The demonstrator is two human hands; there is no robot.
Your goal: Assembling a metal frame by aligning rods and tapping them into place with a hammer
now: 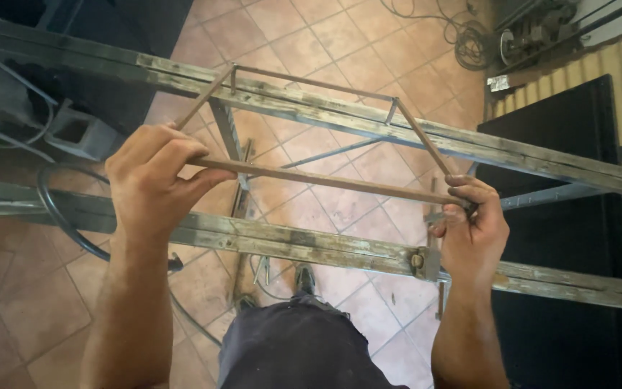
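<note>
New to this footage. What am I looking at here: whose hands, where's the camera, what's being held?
There is no machine here: one camera sits on a person's head and looks down, so the two bare arms coming up from the bottom edge are that person's own.

The left hand and the right hand each grip a corner of a thin rusty rod frame, a rectangle of bent bar. Its far side rests on the far rail.

Two long, worn metal rails run across the view like a bench; the near rail passes just below the hands.

Underneath is a terracotta tile floor. A black hose loops at the left, a dark panel stands at the right, and coiled cable lies top right.
</note>
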